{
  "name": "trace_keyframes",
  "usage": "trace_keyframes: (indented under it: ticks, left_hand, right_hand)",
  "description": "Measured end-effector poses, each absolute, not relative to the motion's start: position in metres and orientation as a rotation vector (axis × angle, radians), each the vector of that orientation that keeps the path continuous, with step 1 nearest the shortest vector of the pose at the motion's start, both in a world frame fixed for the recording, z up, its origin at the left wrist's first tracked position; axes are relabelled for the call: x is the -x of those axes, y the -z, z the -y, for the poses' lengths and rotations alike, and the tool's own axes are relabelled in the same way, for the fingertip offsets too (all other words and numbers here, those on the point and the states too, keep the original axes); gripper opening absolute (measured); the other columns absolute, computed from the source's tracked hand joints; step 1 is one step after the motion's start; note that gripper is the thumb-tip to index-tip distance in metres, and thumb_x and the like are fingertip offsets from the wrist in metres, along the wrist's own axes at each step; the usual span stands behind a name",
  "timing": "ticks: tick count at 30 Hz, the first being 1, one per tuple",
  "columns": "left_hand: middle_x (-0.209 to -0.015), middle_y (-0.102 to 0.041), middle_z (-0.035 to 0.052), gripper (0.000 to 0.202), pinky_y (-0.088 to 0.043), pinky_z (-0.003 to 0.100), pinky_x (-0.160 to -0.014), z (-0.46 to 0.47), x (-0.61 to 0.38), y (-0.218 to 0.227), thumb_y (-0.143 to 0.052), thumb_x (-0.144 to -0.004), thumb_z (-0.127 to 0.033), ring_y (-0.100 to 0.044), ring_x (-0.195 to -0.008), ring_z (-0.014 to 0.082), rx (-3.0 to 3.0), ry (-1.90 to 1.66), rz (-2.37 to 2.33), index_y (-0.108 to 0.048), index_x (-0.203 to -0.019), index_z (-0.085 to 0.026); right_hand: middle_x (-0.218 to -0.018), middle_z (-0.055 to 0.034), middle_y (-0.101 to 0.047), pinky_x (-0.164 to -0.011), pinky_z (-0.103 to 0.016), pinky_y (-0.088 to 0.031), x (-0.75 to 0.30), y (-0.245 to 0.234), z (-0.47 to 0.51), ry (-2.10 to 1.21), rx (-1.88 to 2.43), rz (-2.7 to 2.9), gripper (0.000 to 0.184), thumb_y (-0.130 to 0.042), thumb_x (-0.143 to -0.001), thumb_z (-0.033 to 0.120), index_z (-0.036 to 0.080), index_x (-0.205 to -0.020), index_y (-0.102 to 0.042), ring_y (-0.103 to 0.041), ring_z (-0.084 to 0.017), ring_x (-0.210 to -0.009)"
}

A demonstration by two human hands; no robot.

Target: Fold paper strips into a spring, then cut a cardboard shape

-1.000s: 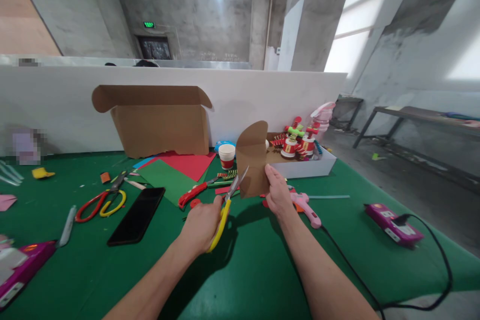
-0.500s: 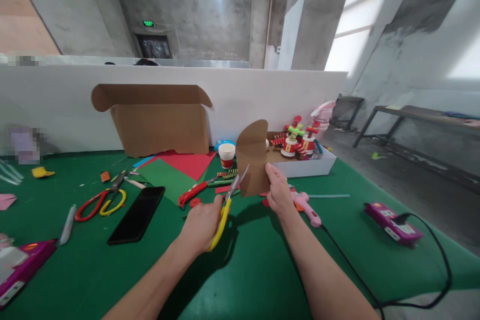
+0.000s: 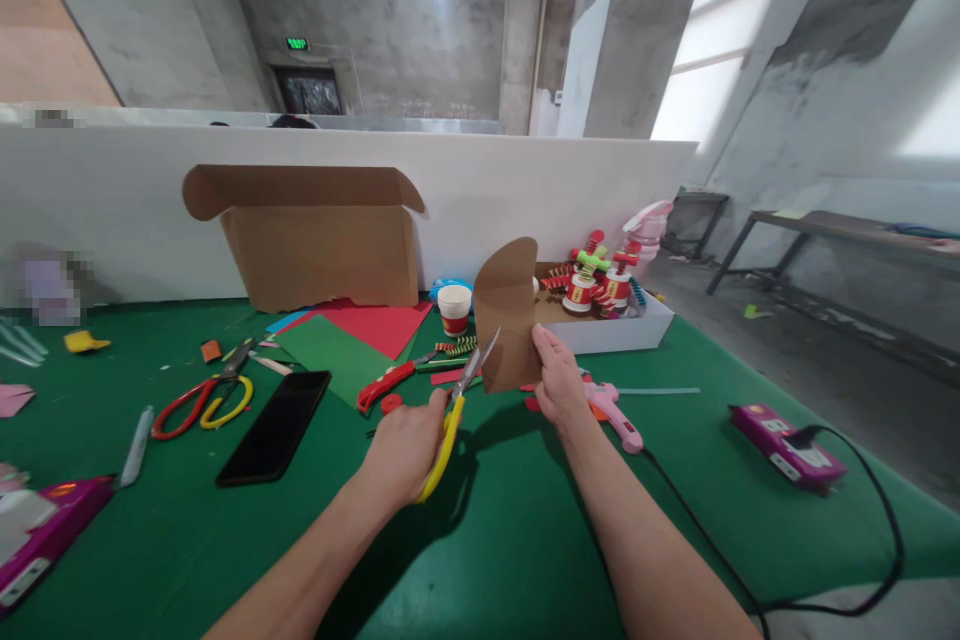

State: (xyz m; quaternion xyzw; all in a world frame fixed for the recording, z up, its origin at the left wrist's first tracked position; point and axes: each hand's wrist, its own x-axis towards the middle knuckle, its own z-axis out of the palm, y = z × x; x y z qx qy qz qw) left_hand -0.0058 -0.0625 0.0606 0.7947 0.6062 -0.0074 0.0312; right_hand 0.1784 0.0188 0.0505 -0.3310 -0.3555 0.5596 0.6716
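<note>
My left hand [image 3: 405, 445] is closed round the yellow handles of a pair of scissors [image 3: 456, 408], whose blades point up and right and reach the left edge of a brown cardboard piece [image 3: 507, 310]. My right hand [image 3: 556, 380] pinches that cardboard at its lower right edge and holds it upright above the green table [image 3: 495, 530]. The cardboard has a rounded top.
An open cardboard box [image 3: 315, 235], red and green paper sheets [image 3: 352, 335], a paper cup [image 3: 454, 308] and a white tray [image 3: 622, 330] of craft figures stand behind. A black phone [image 3: 274, 426], red-yellow scissors [image 3: 202, 400], a pink glue gun [image 3: 611, 410] and a corded magenta device [image 3: 787, 445] lie around.
Almost nothing has moved; both hands hold their grips, and the scissors and cardboard stay in about the same place with a slight upward shift of the view.
</note>
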Motion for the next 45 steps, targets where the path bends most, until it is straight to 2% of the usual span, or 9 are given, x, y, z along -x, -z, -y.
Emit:
trace_keyframes:
  ticks: [8,15,21,32,37,45]
  left_hand:
    - [-0.084,-0.070,0.0149,0.030,-0.050,0.038,-0.066,0.0621,0.0073,-0.0581,-0.026,-0.093,-0.033,-0.068,-0.079,0.0310,-2.468,0.018,-1.858,-0.045,-0.107,-0.015]
    - [-0.090,-0.070,0.0154,0.027,-0.050,0.037,-0.069,0.0630,0.0075,-0.0598,-0.031,-0.092,-0.032,-0.068,-0.082,0.0301,-2.446,0.013,-1.831,-0.045,-0.108,-0.015]
    - [-0.088,-0.070,0.0161,0.028,-0.050,0.041,-0.067,0.0635,0.0064,-0.0614,-0.029,-0.092,-0.031,-0.068,-0.081,0.0334,-2.446,0.020,-1.824,-0.046,-0.107,-0.014]
    - [-0.088,-0.070,0.0165,0.030,-0.050,0.037,-0.070,0.0650,0.0043,-0.0664,-0.028,-0.094,-0.032,-0.068,-0.083,0.0301,-2.430,0.085,-1.876,-0.045,-0.111,-0.013]
    - [-0.085,-0.069,0.0176,0.033,-0.051,0.038,-0.069,0.0644,0.0039,-0.0670,-0.026,-0.095,-0.032,-0.068,-0.083,0.0311,-2.455,0.132,-1.922,-0.047,-0.111,-0.012]
    - [-0.089,-0.070,0.0147,0.028,-0.051,0.041,-0.069,0.0636,0.0054,-0.0618,-0.028,-0.095,-0.031,-0.068,-0.082,0.0321,-2.442,0.064,-1.826,-0.045,-0.108,-0.014]
  right_hand:
    - [-0.085,-0.0018,-0.076,-0.088,-0.037,-0.054,-0.1788,-0.0510,-0.0192,-1.276,0.749,0.787,0.038,-0.079,-0.056,0.049,0.022,-0.081,-0.071,-0.067,-0.025,-0.100]
    - [-0.084,-0.0023,-0.076,-0.089,-0.037,-0.053,-0.1796,-0.0510,-0.0195,-1.265,0.756,0.801,0.036,-0.078,-0.058,0.049,0.022,-0.079,-0.070,-0.066,-0.024,-0.103]
    - [-0.083,-0.0010,-0.076,-0.089,-0.037,-0.053,-0.1800,-0.0528,-0.0184,-1.268,0.761,0.819,0.034,-0.077,-0.059,0.050,0.023,-0.078,-0.069,-0.065,-0.025,-0.104]
    - [-0.080,-0.0003,-0.076,-0.086,-0.037,-0.055,-0.1822,-0.0561,-0.0183,-1.316,0.768,0.783,0.039,-0.082,-0.050,0.049,0.022,-0.076,-0.070,-0.068,-0.025,-0.099]
    - [-0.082,-0.0011,-0.076,-0.085,-0.036,-0.055,-0.1828,-0.0547,-0.0191,-1.304,0.760,0.797,0.035,-0.080,-0.054,0.048,0.022,-0.075,-0.069,-0.068,-0.025,-0.099]
    - [-0.081,-0.0013,-0.076,-0.084,-0.035,-0.055,-0.1837,-0.0510,-0.0213,-1.320,0.734,0.812,0.035,-0.080,-0.056,0.049,0.022,-0.076,-0.068,-0.068,-0.024,-0.099]
